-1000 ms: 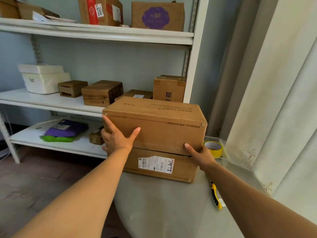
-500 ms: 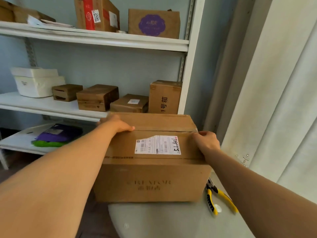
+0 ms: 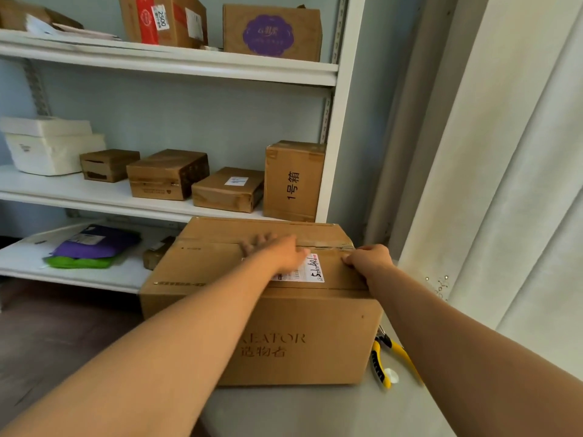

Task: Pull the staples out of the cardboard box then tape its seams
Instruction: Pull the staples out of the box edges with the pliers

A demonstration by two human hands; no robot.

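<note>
We've got the box [image 3: 262, 298] on the table [image 3: 315, 411], seam running L-R, left hand [image 3: 284, 255] flat on top w/ fingers straight, right hand [image 3: 367, 258] curled at seam's right end, pliers [image 3: 383, 357] just right of box, nearer right hand.

"KEATOR" on cardboard box [image 3: 315, 335] front; "1号箱" on shelf box [image 3: 291, 184].

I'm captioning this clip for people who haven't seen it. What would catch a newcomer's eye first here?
First, the large cardboard box in the middle on the pale table, with both bare arms reaching to its top: the left hand lies over the taped seam, the right hand curls at the seam's right end. Next, the yellow-handled pliers beside the box's right corner, and the white shelves of smaller boxes behind.
</note>
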